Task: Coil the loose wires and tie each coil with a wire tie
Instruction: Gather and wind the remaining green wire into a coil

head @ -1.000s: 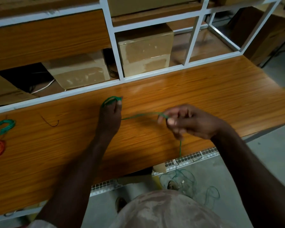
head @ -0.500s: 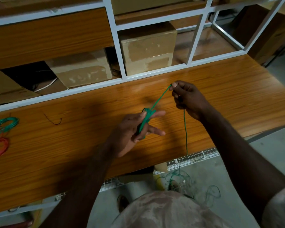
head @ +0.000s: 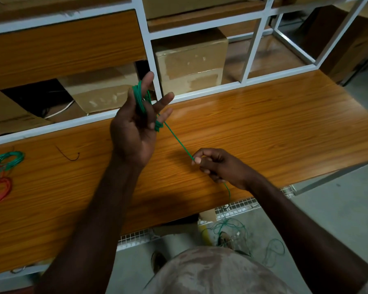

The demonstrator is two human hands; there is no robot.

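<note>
No text, label or number is legible.

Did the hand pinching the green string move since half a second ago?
Yes. The right hand came back from near the white shelf rail toward the table's front edge, pulling the green wire.
</note>
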